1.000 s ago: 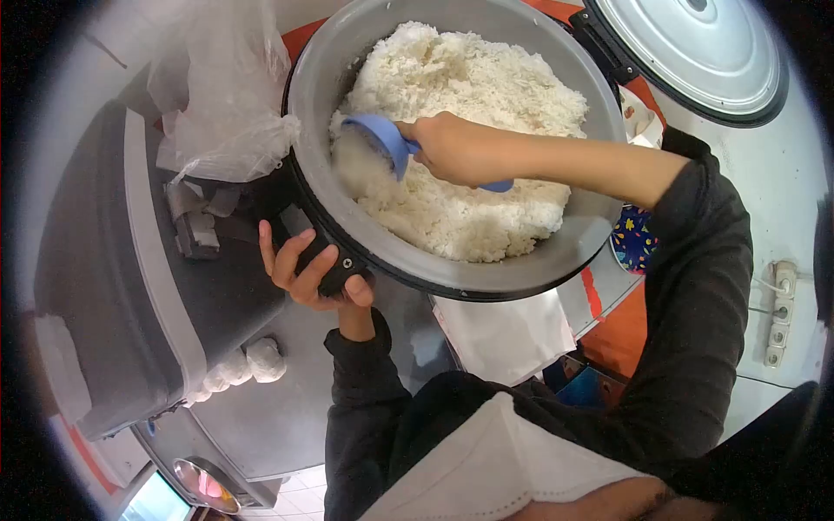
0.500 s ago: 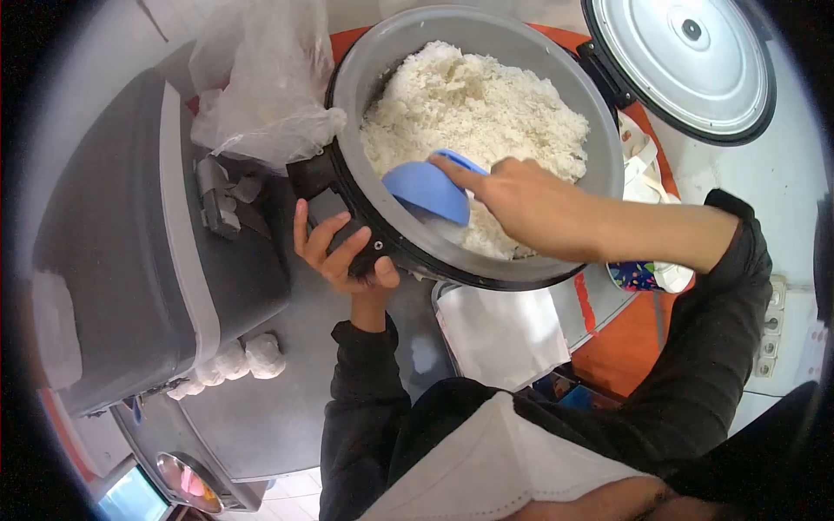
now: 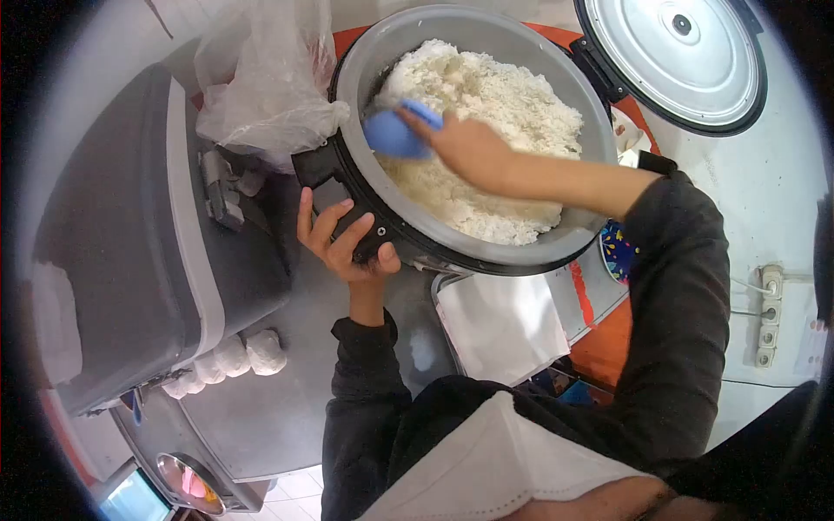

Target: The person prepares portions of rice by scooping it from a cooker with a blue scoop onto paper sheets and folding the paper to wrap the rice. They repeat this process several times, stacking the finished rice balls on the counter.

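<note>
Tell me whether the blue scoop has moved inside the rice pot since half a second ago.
Yes. The blue scoop has gone from the pot's near rim up to the far-left side of the rice pot, against the inner wall, held in the right hand.

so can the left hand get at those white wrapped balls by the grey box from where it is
Probably yes. The left hand grips the rice cooker's handle, and the wrapped balls lie on open counter just beside that forearm, nothing between; it would have to let go first.

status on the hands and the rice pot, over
Right hand shut on blue scoop, down in rice. Left hand gripping pot handle. Lid open, nothing blocking.
</note>
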